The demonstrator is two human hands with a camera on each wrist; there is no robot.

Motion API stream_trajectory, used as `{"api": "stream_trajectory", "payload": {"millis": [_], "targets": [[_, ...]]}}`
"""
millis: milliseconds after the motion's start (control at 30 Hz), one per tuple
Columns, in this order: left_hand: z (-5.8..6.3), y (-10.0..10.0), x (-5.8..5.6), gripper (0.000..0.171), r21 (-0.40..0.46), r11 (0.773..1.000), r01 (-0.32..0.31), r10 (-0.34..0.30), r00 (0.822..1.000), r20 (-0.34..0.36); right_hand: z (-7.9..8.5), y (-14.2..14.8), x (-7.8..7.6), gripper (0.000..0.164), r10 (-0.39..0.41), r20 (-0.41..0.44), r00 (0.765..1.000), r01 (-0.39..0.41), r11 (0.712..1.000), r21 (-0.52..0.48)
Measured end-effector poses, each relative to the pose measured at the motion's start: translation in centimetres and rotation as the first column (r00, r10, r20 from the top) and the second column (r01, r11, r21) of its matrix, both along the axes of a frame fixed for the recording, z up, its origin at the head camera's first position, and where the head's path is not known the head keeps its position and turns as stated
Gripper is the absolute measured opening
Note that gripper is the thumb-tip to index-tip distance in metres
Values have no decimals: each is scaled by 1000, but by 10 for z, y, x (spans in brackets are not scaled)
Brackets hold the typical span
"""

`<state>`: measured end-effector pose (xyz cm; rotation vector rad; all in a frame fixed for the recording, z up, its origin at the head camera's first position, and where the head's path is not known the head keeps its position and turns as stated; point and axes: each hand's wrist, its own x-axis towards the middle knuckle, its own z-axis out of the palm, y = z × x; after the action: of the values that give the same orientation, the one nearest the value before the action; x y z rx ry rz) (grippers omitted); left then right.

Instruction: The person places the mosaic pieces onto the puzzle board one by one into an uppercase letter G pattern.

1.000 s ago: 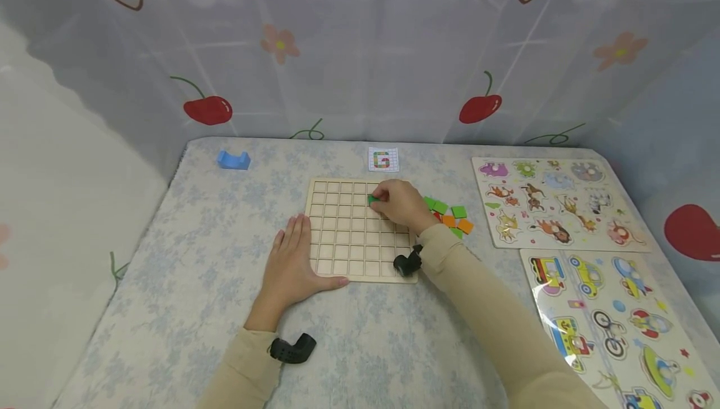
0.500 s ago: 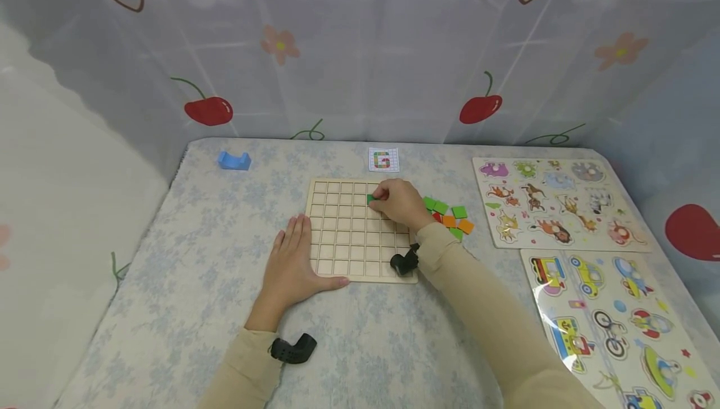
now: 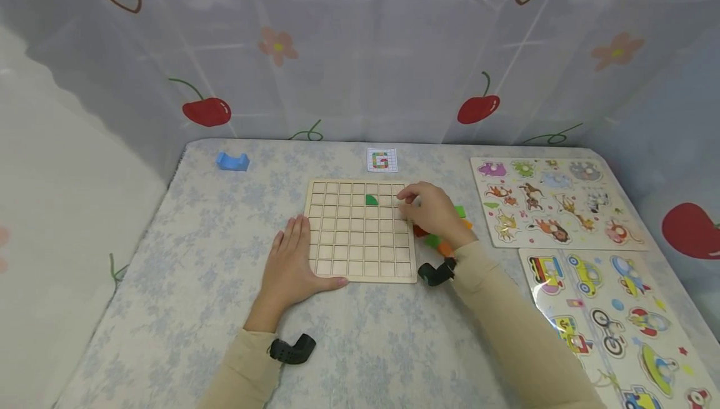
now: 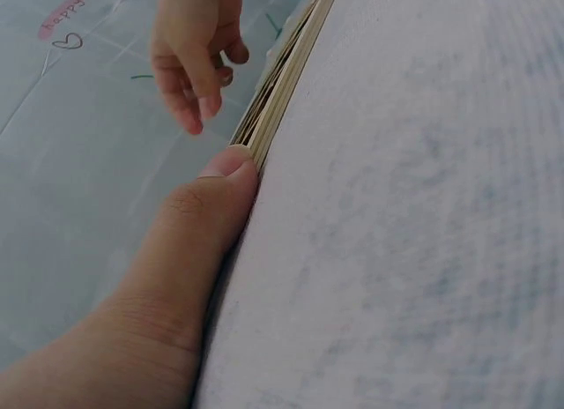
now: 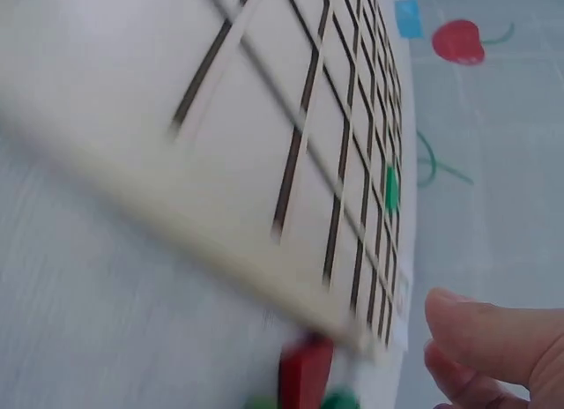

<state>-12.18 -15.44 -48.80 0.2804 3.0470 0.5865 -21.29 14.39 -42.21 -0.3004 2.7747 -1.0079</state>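
Observation:
A wooden grid board [image 3: 357, 231] lies on the cloth-covered table. One green quarter-round tile [image 3: 371, 200] sits in a cell near its far side. My left hand [image 3: 289, 268] rests at the near left corner, fingers straight along the left edge and thumb along the front edge. In the left wrist view, the thumb [image 4: 198, 224] presses against the board's side. My right hand [image 3: 430, 209] hovers above the board's right edge, fingers loosely bent with nothing between them. Below it lie green, orange and red tiles [image 3: 445, 248], partly hidden by the hand.
Behind the board lies a small card [image 3: 382, 160] with a coloured G pattern. A blue plastic piece [image 3: 232, 161] sits at the far left. On the right are an animal puzzle board [image 3: 557, 206] and a vehicle puzzle board [image 3: 613, 321].
My right hand has let go of the green tile, which stays in its cell, and has moved right to the board's edge. The left hand has stayed in place.

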Motion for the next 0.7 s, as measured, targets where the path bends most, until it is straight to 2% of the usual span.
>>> {"api": "stream_trajectory", "payload": {"millis": [133,300,700], "targets": [[1,0,0,149,-3,1000,1,-1,1000,0,1,33,9,28,-24,15,1000,22,997,75],[3,1,0,149,1,1000,0,0,1000,-2,-2,65,18,29,-19,45,999,12,989,145],[1,0,0,150,5,1000,-3,3,1000,10,-12,79,21,29,-43,72,996,31,986,163]]}}
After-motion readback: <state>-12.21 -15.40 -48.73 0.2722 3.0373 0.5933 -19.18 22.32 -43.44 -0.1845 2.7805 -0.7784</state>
